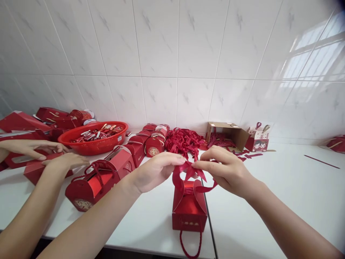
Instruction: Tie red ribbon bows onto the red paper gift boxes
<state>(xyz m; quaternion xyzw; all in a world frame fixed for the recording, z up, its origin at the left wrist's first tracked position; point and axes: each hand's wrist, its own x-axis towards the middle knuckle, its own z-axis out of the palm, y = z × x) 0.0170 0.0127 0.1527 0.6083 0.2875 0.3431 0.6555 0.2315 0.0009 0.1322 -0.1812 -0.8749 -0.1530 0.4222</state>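
A small red gift box (189,210) with a cord handle stands upright on the white table (269,201) in front of me. A red ribbon (188,172) is looped over its top. My left hand (155,172) pinches the ribbon's left side with closed fingers. My right hand (228,171) pinches the right side of the ribbon, fingers closed. Both hands hover just above the box top.
Another person's two hands (54,154) work on a flat red box at the left. A red basket (94,136) of sweets, several finished red boxes (99,180), a heap of red ribbons (184,140), an open cardboard box (228,133) and a small printed box (258,140) line the tiled wall.
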